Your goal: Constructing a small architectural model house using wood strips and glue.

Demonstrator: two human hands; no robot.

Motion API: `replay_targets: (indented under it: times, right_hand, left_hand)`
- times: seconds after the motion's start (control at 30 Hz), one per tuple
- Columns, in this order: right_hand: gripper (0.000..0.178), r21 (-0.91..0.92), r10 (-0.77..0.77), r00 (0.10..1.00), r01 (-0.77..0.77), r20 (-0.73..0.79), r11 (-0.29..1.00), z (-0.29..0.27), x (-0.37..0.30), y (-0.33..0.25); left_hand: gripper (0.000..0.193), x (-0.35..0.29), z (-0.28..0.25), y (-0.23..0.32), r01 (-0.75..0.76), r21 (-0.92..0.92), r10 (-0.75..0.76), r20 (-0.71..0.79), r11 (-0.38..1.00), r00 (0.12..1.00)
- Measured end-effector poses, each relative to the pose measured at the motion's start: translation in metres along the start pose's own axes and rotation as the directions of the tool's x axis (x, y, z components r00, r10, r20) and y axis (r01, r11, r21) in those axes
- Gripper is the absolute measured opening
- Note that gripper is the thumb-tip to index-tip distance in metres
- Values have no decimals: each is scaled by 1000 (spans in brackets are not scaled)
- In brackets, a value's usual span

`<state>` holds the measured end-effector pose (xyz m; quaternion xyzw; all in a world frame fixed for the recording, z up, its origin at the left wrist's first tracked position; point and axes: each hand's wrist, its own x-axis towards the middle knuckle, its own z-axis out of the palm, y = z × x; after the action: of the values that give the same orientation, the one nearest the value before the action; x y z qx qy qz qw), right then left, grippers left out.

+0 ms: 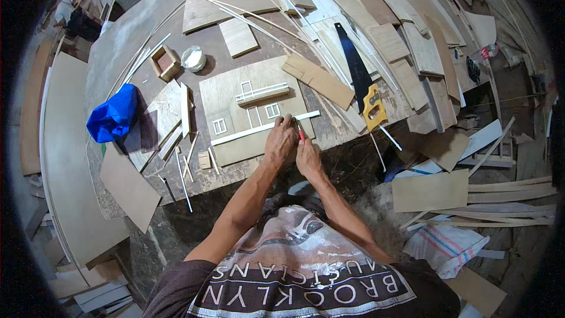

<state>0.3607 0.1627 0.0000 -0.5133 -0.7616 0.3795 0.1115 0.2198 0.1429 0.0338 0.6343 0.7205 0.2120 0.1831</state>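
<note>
Place: woodworking workshop | Signs — handsaw, stacked board offcuts, loose wood strips — scuffed worktable

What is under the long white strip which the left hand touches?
The white strip lies across a plywood panel bearing small white window frames. The surface directly beneath the strip is covered, so I cannot see it.

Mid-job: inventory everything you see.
Table: one, greyish brown, centre
Panel: one, tan, on table
Strip: one, white, across panel
Square frames: two, white, on panel
Handsaw: one, black and yellow, table's right
Bundle: one, blue, table's left
Tub: one, white, beyond panel
Box: one, brown, left of tub
Boards: many, mostly tan, on and around table
Sack: one, white, lower right
Tool: one, red, in right hand
Left hand: one, bare, at strip
Right hand: one, bare, on tool
</note>
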Motion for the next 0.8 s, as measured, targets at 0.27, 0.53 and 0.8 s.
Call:
replay_targets:
  times: [0.27, 0.53, 0.8]
  right_hand:
    - [41, 35, 198, 963, -208, 183, 978, -32, -45, -6]
    - [41, 123, 2, 999, 3, -47, 992, -25, 0, -9]
    - [44, 123, -24, 1000, 24, 1, 992, -8, 1, 4]
  left_hand:
    - [37, 0, 15, -24, -11, -133, -6, -124, 991, 992]
    - [39, 3, 12, -26, 16, -223, -33, -72, 975, 997]
    - [40, -2, 24, -32, -27, -225, -11, -164, 974, 986]
